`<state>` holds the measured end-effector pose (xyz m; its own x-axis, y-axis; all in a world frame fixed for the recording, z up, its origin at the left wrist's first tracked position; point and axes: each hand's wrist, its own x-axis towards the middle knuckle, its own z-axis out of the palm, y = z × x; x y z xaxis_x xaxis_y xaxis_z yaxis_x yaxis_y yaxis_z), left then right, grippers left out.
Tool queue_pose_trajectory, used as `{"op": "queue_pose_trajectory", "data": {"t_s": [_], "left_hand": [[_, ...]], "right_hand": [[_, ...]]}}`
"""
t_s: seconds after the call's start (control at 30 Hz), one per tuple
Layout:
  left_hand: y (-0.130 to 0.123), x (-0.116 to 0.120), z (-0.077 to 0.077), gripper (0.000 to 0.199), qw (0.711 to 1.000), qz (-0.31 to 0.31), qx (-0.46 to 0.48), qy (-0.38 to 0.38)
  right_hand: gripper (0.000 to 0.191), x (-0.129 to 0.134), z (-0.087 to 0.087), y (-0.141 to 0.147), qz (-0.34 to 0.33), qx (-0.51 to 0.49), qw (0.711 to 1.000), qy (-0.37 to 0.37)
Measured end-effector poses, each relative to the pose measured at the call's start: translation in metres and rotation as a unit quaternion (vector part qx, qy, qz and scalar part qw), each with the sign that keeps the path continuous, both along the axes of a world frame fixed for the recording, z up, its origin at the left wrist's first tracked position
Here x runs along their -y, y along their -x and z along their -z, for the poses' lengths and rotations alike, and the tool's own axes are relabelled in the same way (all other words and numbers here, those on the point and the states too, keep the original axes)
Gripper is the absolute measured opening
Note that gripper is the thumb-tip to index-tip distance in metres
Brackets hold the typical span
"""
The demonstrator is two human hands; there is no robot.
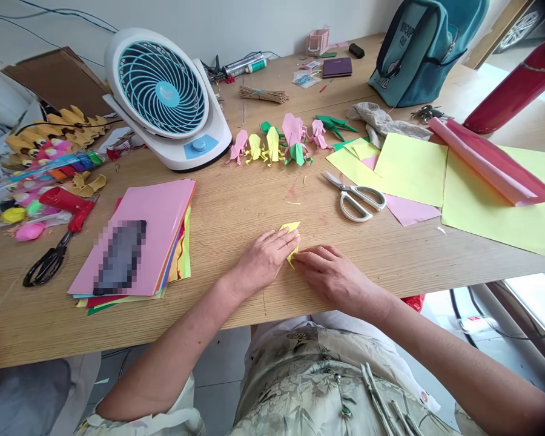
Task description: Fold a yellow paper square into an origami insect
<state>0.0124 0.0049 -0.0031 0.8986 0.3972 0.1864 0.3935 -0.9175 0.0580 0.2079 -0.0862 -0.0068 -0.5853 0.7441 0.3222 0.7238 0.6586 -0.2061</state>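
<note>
A small piece of folded yellow paper [291, 226] lies on the wooden table in front of me, partly covered by my fingers. My left hand [267, 254] rests flat across it, fingers stretched out and pressing it down. At the paper's lower right corner, the curled fingers of my right hand [329, 272] pinch its tip; the thumb is mostly hidden. White-handled scissors [356, 197] lie farther off to the right, blades partly open. Beyond my hands stands a row of pink, yellow and green origami figures [272, 144].
At left are a stack of coloured paper [163, 212], black-handled scissors [49, 260] and a white fan [163, 97]. Yellow sheets [413, 169], a red bottle [518, 85] and a teal backpack [409, 54] are at right. Another person's grey clothing [22, 393] shows at lower left.
</note>
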Motion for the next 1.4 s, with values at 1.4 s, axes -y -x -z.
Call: {"op": "queue_pose_trajectory", "data": {"t_s": [1.4], "left_hand": [[0.004,0.014,-0.008,0.063,0.978,-0.103,-0.113,0.140]], "right_hand": [[0.026,0.019,0.001,-0.005,-0.066,-0.033,0.997,0.017]]}}
